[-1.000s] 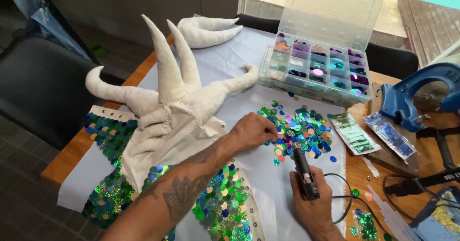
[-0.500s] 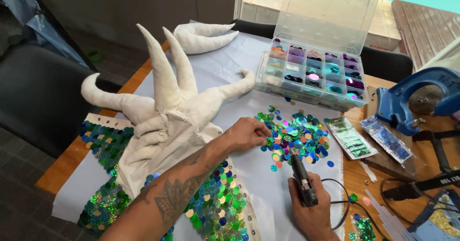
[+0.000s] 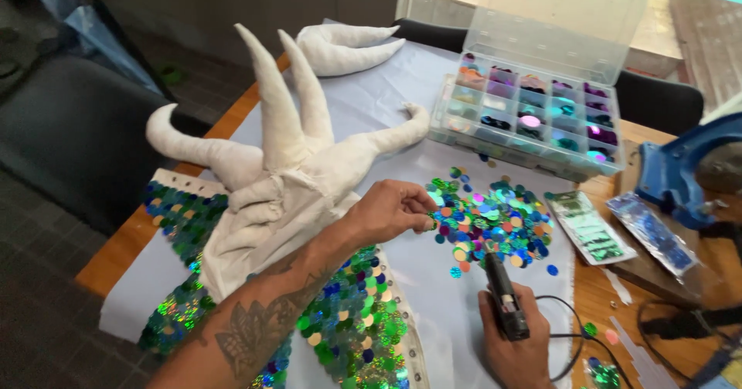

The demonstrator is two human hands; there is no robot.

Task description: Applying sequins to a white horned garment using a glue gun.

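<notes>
My left hand [image 3: 390, 211] reaches across a white stuffed fabric piece with long horns [image 3: 290, 161] and pinches at the edge of a loose pile of green, blue and orange sequins [image 3: 491, 223] on the pale sheet. My right hand [image 3: 514, 342] grips a black glue gun [image 3: 504, 296], nozzle pointing up toward the pile; its cord trails to the right. Under my left forearm lies a fabric panel covered in green and blue sequins [image 3: 344, 327].
A clear compartment box of sorted sequins [image 3: 533, 118] stands open at the back. Two sequin packets [image 3: 587, 226] lie to the right, next to a blue tool [image 3: 684, 176]. A second horned fabric piece [image 3: 340, 49] lies far back. The wooden table edge [image 3: 116, 257] is at left.
The view has shifted slightly. My left hand has stayed at the pile's left edge with fingers pinching; my right hand has kept the glue gun in about the same place.
</notes>
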